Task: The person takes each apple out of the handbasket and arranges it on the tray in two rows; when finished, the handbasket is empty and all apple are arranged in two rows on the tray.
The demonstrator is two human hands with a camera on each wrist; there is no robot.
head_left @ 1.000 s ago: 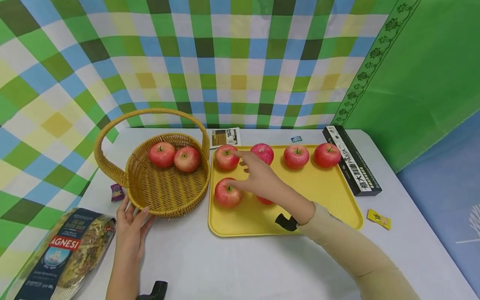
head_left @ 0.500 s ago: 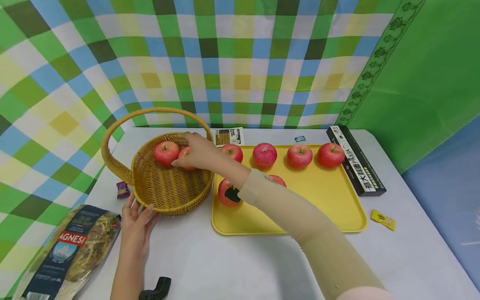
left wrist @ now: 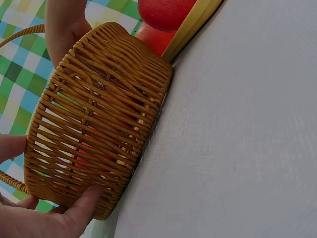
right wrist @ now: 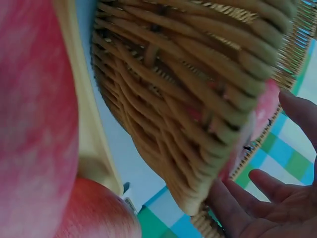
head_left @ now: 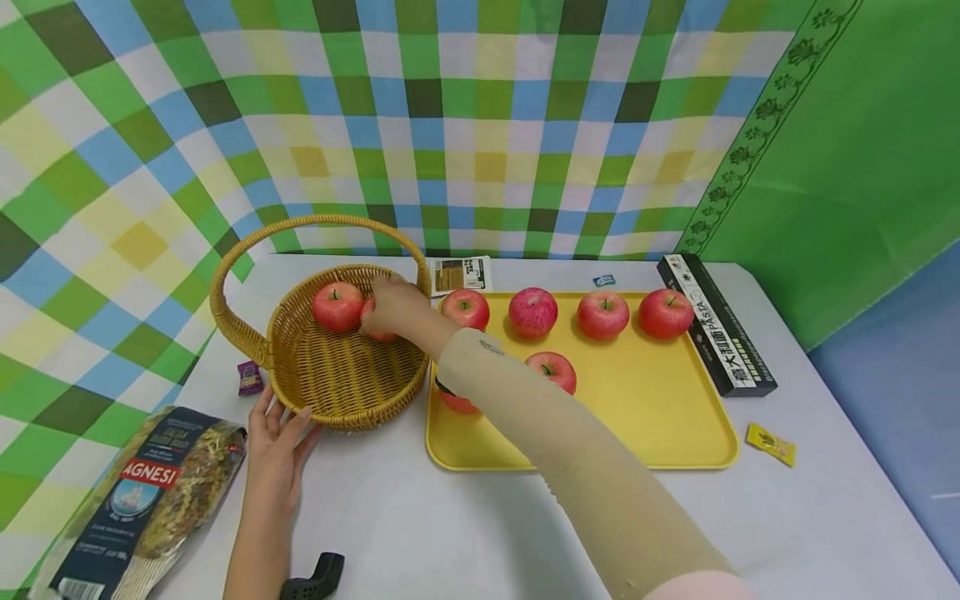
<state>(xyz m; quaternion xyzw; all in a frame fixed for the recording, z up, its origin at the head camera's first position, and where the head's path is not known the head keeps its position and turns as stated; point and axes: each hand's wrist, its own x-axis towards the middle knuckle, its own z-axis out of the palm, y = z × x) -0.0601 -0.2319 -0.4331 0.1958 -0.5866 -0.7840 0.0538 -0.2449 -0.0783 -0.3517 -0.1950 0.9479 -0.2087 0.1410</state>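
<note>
Since a moment ago, the right hand [head_left: 395, 306] has sunk lower into the round woven basket [head_left: 341, 379], centre-left of the frame, fingers seemingly loosening around a red apple [head_left: 377, 332] there. Left hand [head_left: 279, 442] rests flat-fingered against the basket's near wall. Next, I think, letting go and reaching for another apple on the yellow plastic tray [head_left: 660, 417].

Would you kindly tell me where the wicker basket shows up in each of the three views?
Head view: the wicker basket stands left of centre on the table, beside the yellow tray.
Left wrist view: the basket fills the left half, seen side-on, with the left hand against its wall.
Right wrist view: its woven wall fills the upper centre and right.
Shared landmark: the yellow tray's edge beside the basket.
</note>
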